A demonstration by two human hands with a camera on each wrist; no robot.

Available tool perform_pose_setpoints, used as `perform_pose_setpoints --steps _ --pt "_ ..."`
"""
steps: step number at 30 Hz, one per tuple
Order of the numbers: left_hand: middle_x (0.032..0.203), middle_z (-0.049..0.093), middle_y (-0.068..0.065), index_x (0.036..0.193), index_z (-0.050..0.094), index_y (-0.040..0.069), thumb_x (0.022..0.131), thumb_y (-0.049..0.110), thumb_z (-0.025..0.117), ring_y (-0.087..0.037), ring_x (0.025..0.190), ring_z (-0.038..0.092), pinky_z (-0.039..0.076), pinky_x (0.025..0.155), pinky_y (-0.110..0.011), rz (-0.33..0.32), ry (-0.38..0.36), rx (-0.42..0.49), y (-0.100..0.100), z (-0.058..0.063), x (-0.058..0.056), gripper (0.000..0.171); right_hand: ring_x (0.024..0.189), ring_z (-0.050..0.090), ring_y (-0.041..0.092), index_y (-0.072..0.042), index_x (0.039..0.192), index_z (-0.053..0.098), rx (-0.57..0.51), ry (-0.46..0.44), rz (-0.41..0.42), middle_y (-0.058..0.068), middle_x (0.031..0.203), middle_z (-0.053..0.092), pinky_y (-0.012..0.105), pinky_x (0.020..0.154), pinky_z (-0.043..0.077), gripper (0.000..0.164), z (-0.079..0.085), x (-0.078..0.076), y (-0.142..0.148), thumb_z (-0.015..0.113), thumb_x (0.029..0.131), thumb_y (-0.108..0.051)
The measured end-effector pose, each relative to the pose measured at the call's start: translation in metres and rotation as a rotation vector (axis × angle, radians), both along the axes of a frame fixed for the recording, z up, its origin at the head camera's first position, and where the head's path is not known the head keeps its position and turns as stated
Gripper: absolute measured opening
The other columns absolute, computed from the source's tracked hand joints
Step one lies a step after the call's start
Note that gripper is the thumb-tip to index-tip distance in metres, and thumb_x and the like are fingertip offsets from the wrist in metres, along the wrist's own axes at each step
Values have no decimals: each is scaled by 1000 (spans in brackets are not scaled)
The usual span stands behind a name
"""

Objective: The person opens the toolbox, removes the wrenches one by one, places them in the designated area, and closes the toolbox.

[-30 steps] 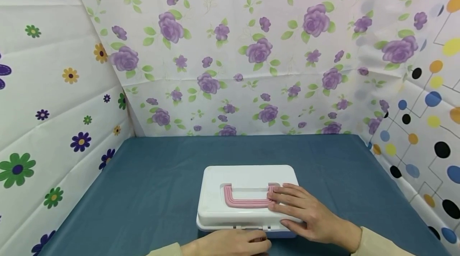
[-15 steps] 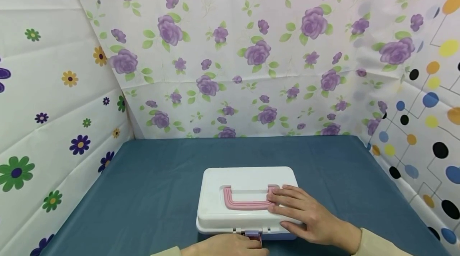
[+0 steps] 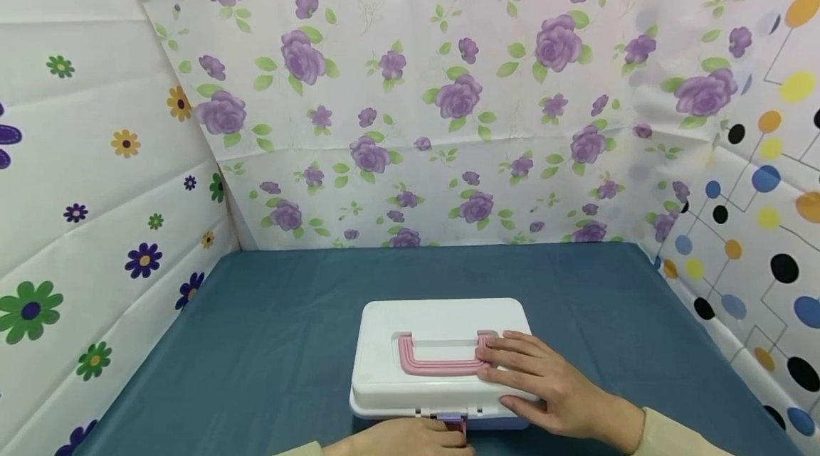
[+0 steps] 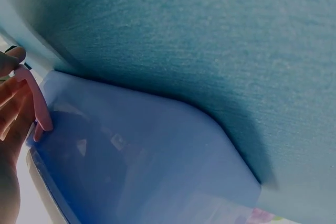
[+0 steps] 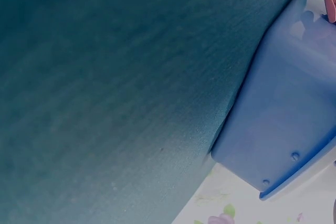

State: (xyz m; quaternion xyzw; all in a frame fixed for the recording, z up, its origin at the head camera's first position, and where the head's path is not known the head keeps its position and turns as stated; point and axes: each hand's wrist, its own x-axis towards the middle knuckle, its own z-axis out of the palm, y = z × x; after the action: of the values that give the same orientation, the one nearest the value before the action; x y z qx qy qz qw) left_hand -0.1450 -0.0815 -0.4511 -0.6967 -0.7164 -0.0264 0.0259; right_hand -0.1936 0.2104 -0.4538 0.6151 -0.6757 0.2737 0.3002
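A storage box with a white lid (image 3: pixel 442 315) and a blue lower body (image 4: pixel 142 145) sits near the front of the table, lid down. On the lid a pink carry handle (image 3: pixel 438 368) lies folded flat. My left hand (image 3: pixel 403 437) is at the middle of the box's front and pinches the pink latch (image 4: pixel 39 100), which stands out from the front wall. In the head view its fingers partly cover the latch. My right hand (image 3: pixel 547 381) rests on the lid's right side with fingers extended, fingertips at the handle's right end.
A dark blue-green cloth (image 3: pixel 282 328) covers the table. Behind it hangs a white curtain with purple roses (image 3: pixel 458 97). A flower-print sheet (image 3: pixel 96 228) borders the left side, a dotted sheet (image 3: pixel 749 250) the right.
The left fingers have moved slightly down and toward the person, and the latch now shows, swung out from the box front. The right hand stays in place on the lid.
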Motion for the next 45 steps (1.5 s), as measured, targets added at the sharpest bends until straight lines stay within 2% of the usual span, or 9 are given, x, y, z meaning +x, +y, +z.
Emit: perform_pose_setpoints --steps 8,16,21,28,34,36,38,41,45 --pt "128 67 4 134 64 12 109 26 54 -3 115 61 37 107 -9 -3 46 5 2 -1 0 30 140 50 37 9 133 65 2 -2 -11 24 147 57 40 126 25 42 0 1 2 62 106 -23" --pt "121 66 7 129 65 16 110 29 53 1 105 59 43 98 -7 -2 242 20 4 -4 2 26 140 51 37 9 133 66 0 7 -20 24 147 57 39 126 26 42 0 2 3 62 106 -24" --pt "118 67 6 127 65 15 110 27 54 1 102 59 43 96 -7 13 220 21 5 -5 2 24 139 51 37 9 133 66 1 5 -22 24 147 57 39 125 27 42 1 2 4 62 106 -24" --pt "115 69 5 124 67 14 109 26 56 3 100 62 44 93 -6 69 138 32 8 -4 2 22 140 50 36 9 133 65 0 4 -17 23 147 57 39 126 26 42 1 2 4 63 106 -23" --pt "124 70 2 132 68 12 108 23 58 -1 113 65 43 101 -8 16 110 18 9 5 4 28 139 51 35 9 133 65 0 -9 -22 23 147 58 38 126 26 42 1 3 3 62 106 -23" --pt "124 70 3 132 67 12 108 24 58 -1 112 64 43 102 -9 -4 122 55 8 11 5 29 139 51 35 9 133 65 -6 -9 -15 23 147 57 38 126 26 42 2 4 3 62 106 -22" --pt "122 68 5 131 67 14 109 26 57 0 110 62 43 100 -9 -19 168 121 7 20 5 27 140 50 36 10 133 65 -14 -9 -3 23 147 57 38 126 26 41 3 4 1 63 106 -21" --pt "121 67 7 129 68 18 111 28 52 -3 111 61 45 103 -14 -45 357 252 4 33 3 26 140 50 36 11 133 64 -23 -6 17 24 148 56 39 125 27 41 5 3 -1 63 106 -20" --pt "128 68 4 130 71 20 111 28 51 -10 121 63 45 112 -28 -9 506 377 -1 45 -5 29 140 50 36 10 133 64 -20 5 22 24 148 56 40 126 26 41 4 2 -3 62 106 -20"
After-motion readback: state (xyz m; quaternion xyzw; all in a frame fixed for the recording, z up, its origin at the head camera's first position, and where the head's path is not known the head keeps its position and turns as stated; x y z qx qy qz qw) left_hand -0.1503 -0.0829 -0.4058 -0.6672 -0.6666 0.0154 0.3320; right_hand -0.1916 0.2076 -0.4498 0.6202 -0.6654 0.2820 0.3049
